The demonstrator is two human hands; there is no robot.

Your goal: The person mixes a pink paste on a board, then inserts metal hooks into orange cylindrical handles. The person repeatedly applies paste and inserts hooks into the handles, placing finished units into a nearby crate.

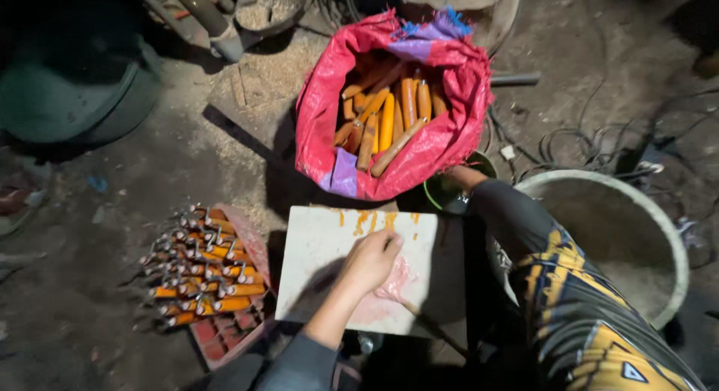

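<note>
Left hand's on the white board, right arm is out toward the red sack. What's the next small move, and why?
Probably draw one orange wooden stick out of the red woven sack. The left hand rests on the white paint-stained board with no stick under it, and the right hand, hidden behind the sack's edge, already reaches that way.

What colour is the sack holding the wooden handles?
The sack is red-pink with purple and blue patches at its rim; the head view shows it plainly.

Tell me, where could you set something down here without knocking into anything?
The white board's left half is bare, between the left hand and the orange handles stacked on a red crate. Dusty floor lies open left of that stack. It is crowded by the red sack, the green bowl and the right arm.
</note>
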